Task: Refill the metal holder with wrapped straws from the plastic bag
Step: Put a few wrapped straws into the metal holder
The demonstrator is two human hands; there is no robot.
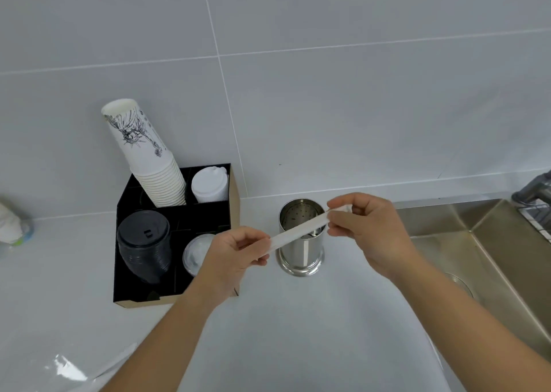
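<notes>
Both hands' fingers (252,244) pinching wrapped straws (298,235) ends, over metal holder (301,242)

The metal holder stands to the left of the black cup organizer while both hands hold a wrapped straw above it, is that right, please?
Not quite: the head view shows the metal holder standing right of the black cup organizer. Both hands, left and right, do hold the wrapped straw above it.

Two bare forearms, no sleeves reaching into view. No watch, bracelet or band on either wrist. Left hand (229,257) and right hand (369,230) ungloved, no rings visible on the fingers (337,212). Nails short and plain where visible, no polish to be made out. No markings or tattoos visible along either arm
</notes>
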